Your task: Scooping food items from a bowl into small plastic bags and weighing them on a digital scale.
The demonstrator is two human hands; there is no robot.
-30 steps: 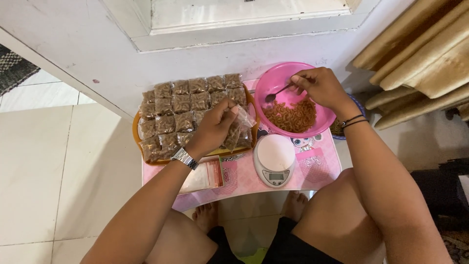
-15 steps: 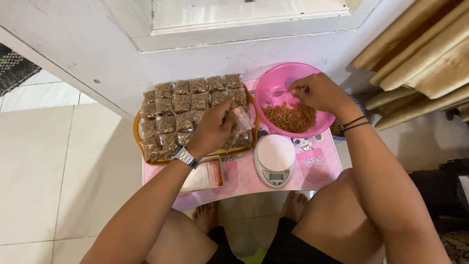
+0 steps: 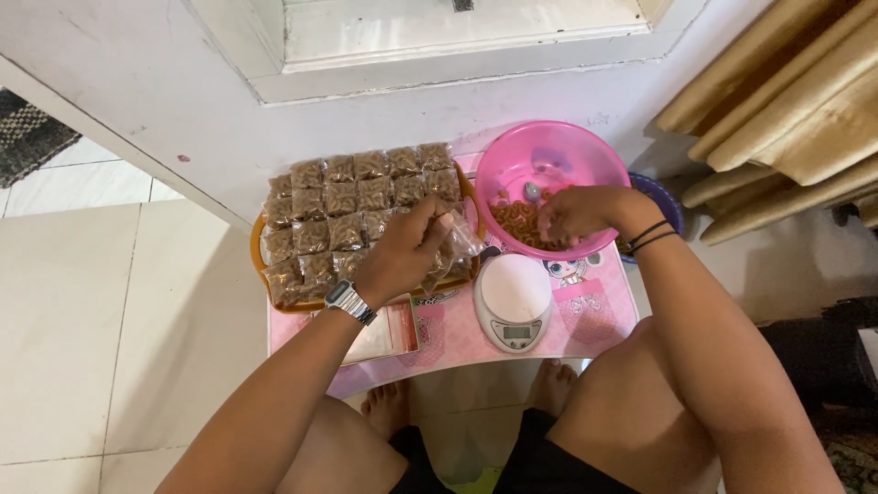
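Observation:
My left hand (image 3: 407, 254), with a watch on its wrist, holds a small clear plastic bag (image 3: 457, 245) over the right end of an orange tray (image 3: 259, 250). The tray carries several small packed bags of brown snack (image 3: 340, 215) in rows. My right hand (image 3: 576, 212) reaches down into a pink bowl (image 3: 549, 151) and touches the brown snack pieces (image 3: 514, 222) inside; a spoon (image 3: 532, 191) lies in the bowl. A white kitchen scale (image 3: 512, 302) stands in front of the bowl, between my two hands.
Everything rests on a low pink table (image 3: 585, 316) above my knees and bare feet. Empty clear bags (image 3: 384, 334) lie at its front left. A blue bowl (image 3: 666, 197) peeks out beside the pink one. Wooden slats (image 3: 786, 91) lean at right; a white door sill lies beyond.
My right hand has dropped from the bowl's far rim down into the snack pieces. My left hand has lifted slightly with the clear bag.

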